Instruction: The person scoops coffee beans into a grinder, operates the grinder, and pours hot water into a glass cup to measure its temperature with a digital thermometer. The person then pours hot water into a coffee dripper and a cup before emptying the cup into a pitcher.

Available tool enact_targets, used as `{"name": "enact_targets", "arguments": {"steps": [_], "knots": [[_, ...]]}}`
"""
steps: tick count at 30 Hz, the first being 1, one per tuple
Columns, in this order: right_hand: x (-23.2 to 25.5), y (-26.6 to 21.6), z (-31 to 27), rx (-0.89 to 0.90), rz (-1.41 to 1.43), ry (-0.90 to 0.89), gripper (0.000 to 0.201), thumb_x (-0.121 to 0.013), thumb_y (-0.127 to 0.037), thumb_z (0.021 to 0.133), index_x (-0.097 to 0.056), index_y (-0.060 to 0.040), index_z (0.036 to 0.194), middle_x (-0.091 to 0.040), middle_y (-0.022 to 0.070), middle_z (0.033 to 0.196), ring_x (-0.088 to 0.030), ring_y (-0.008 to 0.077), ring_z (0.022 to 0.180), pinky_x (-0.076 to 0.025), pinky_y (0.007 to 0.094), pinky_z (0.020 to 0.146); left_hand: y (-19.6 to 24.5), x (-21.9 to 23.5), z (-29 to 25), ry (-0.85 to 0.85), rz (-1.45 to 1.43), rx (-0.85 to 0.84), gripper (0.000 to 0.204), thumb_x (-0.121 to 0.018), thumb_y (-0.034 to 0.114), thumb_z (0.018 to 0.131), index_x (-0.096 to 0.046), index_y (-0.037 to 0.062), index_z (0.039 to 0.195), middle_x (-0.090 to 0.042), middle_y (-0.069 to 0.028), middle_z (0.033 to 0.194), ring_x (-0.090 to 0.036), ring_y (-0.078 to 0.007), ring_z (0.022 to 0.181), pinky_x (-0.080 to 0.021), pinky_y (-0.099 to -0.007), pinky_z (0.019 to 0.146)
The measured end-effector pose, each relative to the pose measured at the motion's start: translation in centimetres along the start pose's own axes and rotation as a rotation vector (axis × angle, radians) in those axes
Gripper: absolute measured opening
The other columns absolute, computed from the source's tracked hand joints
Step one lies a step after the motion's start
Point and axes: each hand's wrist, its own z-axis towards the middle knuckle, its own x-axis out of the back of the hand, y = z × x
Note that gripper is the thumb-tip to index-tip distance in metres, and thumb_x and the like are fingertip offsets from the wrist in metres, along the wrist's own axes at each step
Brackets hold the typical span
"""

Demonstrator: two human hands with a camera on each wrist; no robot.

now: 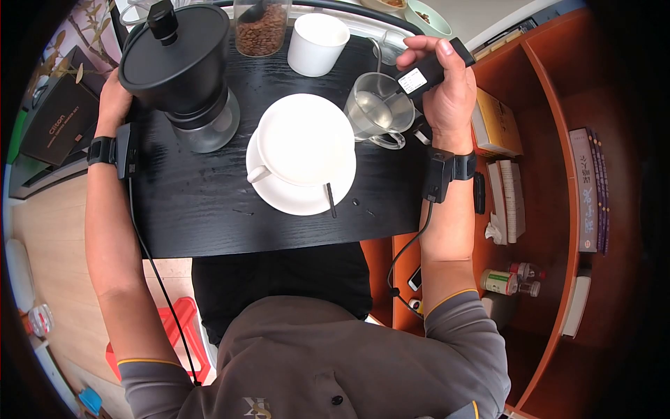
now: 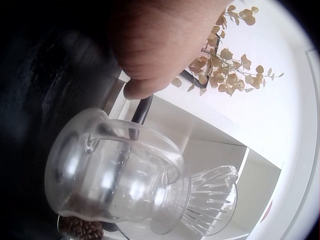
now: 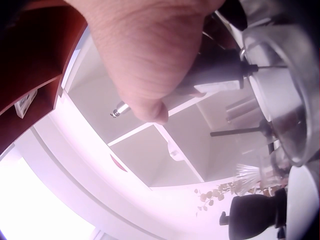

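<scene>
My right hand grips a black handheld device with a white label. Its thin shaft reaches into a clear glass mug, which has a handle and holds some clear liquid. In the right wrist view the device points toward the mug's rim. At the far left, my left hand is beside a black coffee grinder with a clear base, its fingers hidden behind the hopper. The left wrist view shows that hand near a glass server; I cannot tell whether it holds anything.
On the black table, a white cup stands on a white saucer with a thin dark stick at its edge. Behind are a jar of coffee beans and a plain white cup. A wooden shelf borders the right.
</scene>
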Motion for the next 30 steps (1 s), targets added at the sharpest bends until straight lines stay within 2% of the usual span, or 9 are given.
{"name": "enact_targets", "arguments": {"steps": [2,4,10,11,13,23,25,28,30], "knots": [[0.1,0.0,0.1,0.003,0.037,0.005,0.041,-0.056,-0.037,0.097,-0.072,0.001,0.101,-0.071,0.0092,0.08,-0.067,0.0148,0.076,-0.053,0.0265,0.071,-0.2,0.0,0.2,-0.007,-0.015,-0.006,0.056,-0.06,0.038,0.089,-0.062,-0.0022,0.127,-0.068,-0.0194,0.121,-0.064,-0.0248,0.112,-0.046,-0.0324,0.096],[0.5,0.1,0.2,0.002,-0.009,-0.003,0.049,-0.051,-0.039,0.1,-0.068,0.0064,0.107,-0.07,0.014,0.085,-0.067,0.0203,0.08,-0.053,0.0311,0.077,-0.6,0.0,0.5,0.0,0.007,-0.008,0.056,-0.06,0.038,0.089,-0.062,-0.0021,0.127,-0.068,-0.0195,0.122,-0.064,-0.0253,0.112,-0.045,-0.0325,0.096],[1.2,0.0,0.4,0.027,0.005,0.029,0.048,-0.046,-0.035,0.102,-0.067,0.0079,0.107,-0.07,0.0146,0.085,-0.067,0.0219,0.081,-0.054,0.0332,0.079,-0.9,0.1,0.5,-0.015,0.036,-0.05,0.054,-0.061,0.038,0.09,-0.062,-0.002,0.127,-0.068,-0.0187,0.121,-0.063,-0.0255,0.112,-0.045,-0.0322,0.097],[1.2,0.0,0.5,0.028,0.004,0.03,0.048,-0.046,-0.035,0.102,-0.067,0.0079,0.107,-0.07,0.0146,0.085,-0.067,0.0219,0.081,-0.054,0.0332,0.079,-1.0,0.1,0.6,-0.016,0.035,-0.052,0.054,-0.061,0.038,0.09,-0.062,-0.002,0.127,-0.068,-0.0187,0.121,-0.063,-0.0255,0.112,-0.045,-0.0322,0.097],[1.0,0.0,0.5,0.032,0.096,0.052,0.046,-0.056,-0.04,0.097,-0.07,0.0037,0.1,-0.07,0.0119,0.08,-0.065,0.0165,0.075,-0.051,0.0271,0.072,-1.6,0.0,0.8,-0.005,-0.017,-0.05,0.053,-0.062,0.036,0.09,-0.062,-0.0021,0.127,-0.068,-0.0183,0.12,-0.064,-0.0253,0.111,-0.046,-0.0322,0.096],[1.6,0.1,0.6,0.022,0.117,0.085,0.049,-0.054,-0.041,0.097,-0.069,0.0051,0.102,-0.071,0.0132,0.082,-0.066,0.0178,0.077,-0.052,0.0285,0.074,-2.7,0.1,1.7,-0.024,-0.005,-0.053,0.051,-0.063,0.036,0.089,-0.062,0.0002,0.126,-0.069,-0.0189,0.12,-0.065,-0.0263,0.111,-0.047,-0.0333,0.095],[1.9,0.1,0.6,0.034,0.041,0.064,0.052,-0.047,-0.039,0.101,-0.066,0.0091,0.106,-0.07,0.0161,0.088,-0.068,0.0232,0.084,-0.055,0.0343,0.08,-2.8,0.0,1.7,-0.008,0.014,-0.039,0.051,-0.062,0.036,0.09,-0.062,0.0005,0.127,-0.069,-0.0192,0.119,-0.065,-0.0273,0.111,-0.047,-0.034,0.095],[1.9,0.1,0.6,0.01,0.11,0.085,0.052,-0.048,-0.039,0.101,-0.067,0.0089,0.106,-0.071,0.016,0.088,-0.068,0.0229,0.084,-0.055,0.0341,0.08,-2.8,0.1,1.8,-0.014,0.031,-0.023,0.051,-0.061,0.036,0.09,-0.062,0.0007,0.127,-0.069,-0.0199,0.12,-0.065,-0.0289,0.112,-0.047,-0.0346,0.095],[1.9,0.0,0.6,0.025,0.049,0.09,0.052,-0.048,-0.039,0.101,-0.067,0.0089,0.106,-0.071,0.0162,0.088,-0.068,0.0231,0.084,-0.055,0.0341,0.08,-2.8,0.1,1.7,-0.015,0.013,-0.018,0.051,-0.061,0.035,0.09,-0.062,0.0006,0.127,-0.068,-0.0203,0.12,-0.065,-0.0294,0.113,-0.047,-0.0347,0.096]]}}
